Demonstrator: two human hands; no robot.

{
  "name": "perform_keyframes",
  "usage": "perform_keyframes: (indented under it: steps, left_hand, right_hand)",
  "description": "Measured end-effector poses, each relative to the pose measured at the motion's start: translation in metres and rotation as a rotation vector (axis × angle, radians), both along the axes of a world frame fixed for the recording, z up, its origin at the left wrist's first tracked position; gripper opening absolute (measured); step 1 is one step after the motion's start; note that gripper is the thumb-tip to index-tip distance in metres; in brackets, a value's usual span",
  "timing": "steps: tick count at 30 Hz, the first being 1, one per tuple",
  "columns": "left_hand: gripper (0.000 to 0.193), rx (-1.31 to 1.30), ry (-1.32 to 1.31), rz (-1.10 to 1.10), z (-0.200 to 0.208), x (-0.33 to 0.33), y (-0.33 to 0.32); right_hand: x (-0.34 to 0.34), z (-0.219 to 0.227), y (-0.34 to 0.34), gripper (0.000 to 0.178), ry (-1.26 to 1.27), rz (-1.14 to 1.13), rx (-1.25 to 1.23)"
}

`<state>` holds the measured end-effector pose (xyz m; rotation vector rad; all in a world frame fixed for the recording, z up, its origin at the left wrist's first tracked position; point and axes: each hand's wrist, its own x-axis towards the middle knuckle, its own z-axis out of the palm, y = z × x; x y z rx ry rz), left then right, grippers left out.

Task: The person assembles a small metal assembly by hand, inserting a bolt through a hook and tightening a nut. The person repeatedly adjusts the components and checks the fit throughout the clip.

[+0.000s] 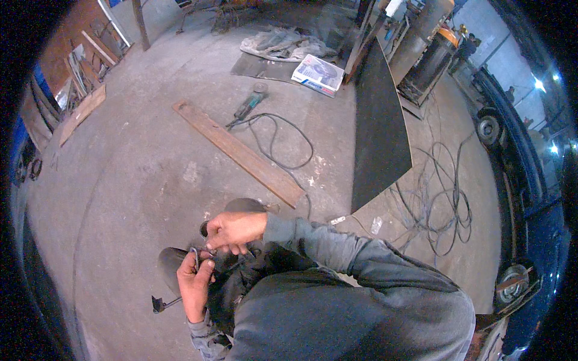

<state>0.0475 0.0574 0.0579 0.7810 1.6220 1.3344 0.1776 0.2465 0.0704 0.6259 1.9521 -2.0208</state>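
Observation:
My left hand (pixel 194 287) is closed at the lower left, its thumb and fingers pinching a thin bent metal piece (pixel 195 257). Just above it, my right hand (pixel 233 230) bends inward with its fingers curled together near the left fingertips. Beside the right thumb a dark round piece (pixel 204 229) shows; what the right fingers grip is hidden beneath them. Both hands are over my dark-clothed knees. Left of my left wrist, a dark bracket-like part (pixel 159 304) on a thin rod sticks out above the floor.
A wooden plank (pixel 241 153) lies ahead, with a corded angle grinder (pixel 248 105) beyond it. A picture-printed box (pixel 319 74) sits near crumpled cloth (pixel 286 45). At right stand a black panel (pixel 382 126), gas cylinders (pixel 427 66), coiled cables (pixel 442 198) and a blue vehicle (pixel 542 240).

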Motion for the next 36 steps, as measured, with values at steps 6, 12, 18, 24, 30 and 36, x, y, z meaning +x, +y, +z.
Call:
perform_keyframes:
  steps: [6,12,18,24,30,36]
  left_hand:
    - [0.007,0.087,-0.085,0.014,-0.009,-0.002,-0.002]
    - [0.009,0.059,-0.046,0.041,-0.002,-0.001,-0.003]
    - [0.010,0.041,-0.036,0.015,-0.011,-0.002,-0.003]
    - [0.009,0.091,-0.060,0.047,-0.003,0.001,0.000]
    - [0.008,0.058,-0.025,0.026,-0.001,0.000,0.001]
    - [0.009,0.092,-0.033,0.046,0.003,-0.002,0.002]
  right_hand:
    - [-0.007,-0.024,0.006,0.025,0.341,0.092,-0.002]
    - [-0.005,0.006,0.000,0.027,0.140,0.005,-0.018]
    - [-0.004,-0.005,0.006,0.029,0.140,0.122,0.007]
    - [-0.007,-0.021,0.011,0.028,0.432,0.097,-0.046]
    - [-0.007,0.024,0.007,0.030,-0.007,0.192,0.079]
    - [-0.007,-0.003,0.009,0.029,0.345,0.105,-0.065]
